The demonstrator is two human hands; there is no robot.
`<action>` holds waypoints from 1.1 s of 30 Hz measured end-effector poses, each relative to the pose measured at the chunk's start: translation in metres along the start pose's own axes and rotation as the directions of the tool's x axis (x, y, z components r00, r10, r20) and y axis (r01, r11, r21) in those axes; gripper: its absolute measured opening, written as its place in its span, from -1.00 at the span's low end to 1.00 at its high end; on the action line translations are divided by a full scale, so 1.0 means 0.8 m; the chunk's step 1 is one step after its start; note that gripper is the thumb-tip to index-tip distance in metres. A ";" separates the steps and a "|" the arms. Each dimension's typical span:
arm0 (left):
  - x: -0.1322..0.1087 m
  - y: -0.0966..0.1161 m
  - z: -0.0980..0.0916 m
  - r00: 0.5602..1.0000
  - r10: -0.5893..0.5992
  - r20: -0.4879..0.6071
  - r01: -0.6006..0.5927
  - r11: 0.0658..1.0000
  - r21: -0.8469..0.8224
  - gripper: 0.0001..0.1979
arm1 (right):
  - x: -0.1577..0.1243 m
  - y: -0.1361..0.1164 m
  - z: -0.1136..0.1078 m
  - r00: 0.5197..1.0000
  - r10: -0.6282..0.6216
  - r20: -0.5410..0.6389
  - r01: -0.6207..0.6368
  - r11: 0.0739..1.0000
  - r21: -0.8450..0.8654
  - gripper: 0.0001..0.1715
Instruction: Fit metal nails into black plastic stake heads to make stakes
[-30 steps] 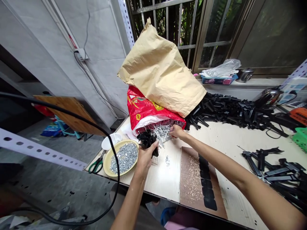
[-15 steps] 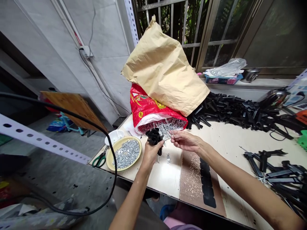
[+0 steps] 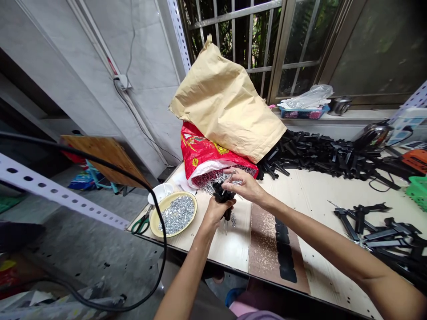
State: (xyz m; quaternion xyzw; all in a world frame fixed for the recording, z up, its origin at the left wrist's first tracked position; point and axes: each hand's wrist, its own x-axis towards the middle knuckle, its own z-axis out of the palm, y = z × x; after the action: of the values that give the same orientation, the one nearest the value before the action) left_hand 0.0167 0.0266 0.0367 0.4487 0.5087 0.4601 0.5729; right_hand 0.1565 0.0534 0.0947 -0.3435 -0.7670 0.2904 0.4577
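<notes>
My left hand (image 3: 214, 213) is wrapped round a bundle of black plastic parts (image 3: 223, 194), held upright above the table's front part. Thin metal pins stick out below the bundle. Over its top, my right hand (image 3: 248, 186) pinches what looks like a thin silvery metal pin (image 3: 229, 178), fingertips close to the black parts. Just behind both hands lies a red bag (image 3: 204, 149), its mouth facing me and full of loose metal pins (image 3: 206, 182). A few small metal pieces (image 3: 233, 220) lie on the table beside the bundle, partly hidden by it.
Left of my hands are a yellow dish (image 3: 152, 222) of small metal pieces, a white bowl (image 3: 160, 192) and green-handled scissors (image 3: 142, 225). A brown paper sack (image 3: 227, 102) rests on the red bag. Black parts (image 3: 316, 151) are heaped behind; more (image 3: 383, 233) lie right. A black cable (image 3: 156, 195) loops in front.
My right hand has moved left from the bag's mouth to the top of the black bundle. The bundle in my left hand has shifted slightly right and nearer. The camera view has shifted a little.
</notes>
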 end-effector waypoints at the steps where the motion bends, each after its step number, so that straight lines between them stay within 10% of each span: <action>1: -0.002 0.003 0.002 1.000 -0.012 0.013 0.012 1.000 -0.023 -0.66 | 0.003 0.002 0.001 0.999 -0.032 0.024 0.033 0.999 -0.032 -0.79; 12: -0.023 0.015 0.016 0.992 -0.070 0.101 0.088 0.980 -0.178 -0.63 | 0.014 -0.002 0.008 0.984 -0.045 0.170 0.071 0.986 -0.153 -0.61; 23: -0.015 0.024 -0.008 0.937 0.266 -0.226 -0.287 0.956 -0.065 -0.62 | -0.014 -0.009 -0.037 0.987 0.022 -0.157 -0.021 1.000 0.008 -0.45; 33: -0.005 0.026 -0.009 0.919 0.316 -0.235 -0.345 0.934 -0.091 -0.63 | -0.058 0.025 -0.044 0.967 0.116 -0.225 -0.117 0.993 0.008 -0.47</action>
State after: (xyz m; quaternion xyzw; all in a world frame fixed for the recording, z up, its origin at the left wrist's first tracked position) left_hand 0.0078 0.0265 0.0573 0.4369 0.4537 0.6287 0.4561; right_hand 0.2093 0.0332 0.0710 -0.4198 -0.6893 0.2740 0.5230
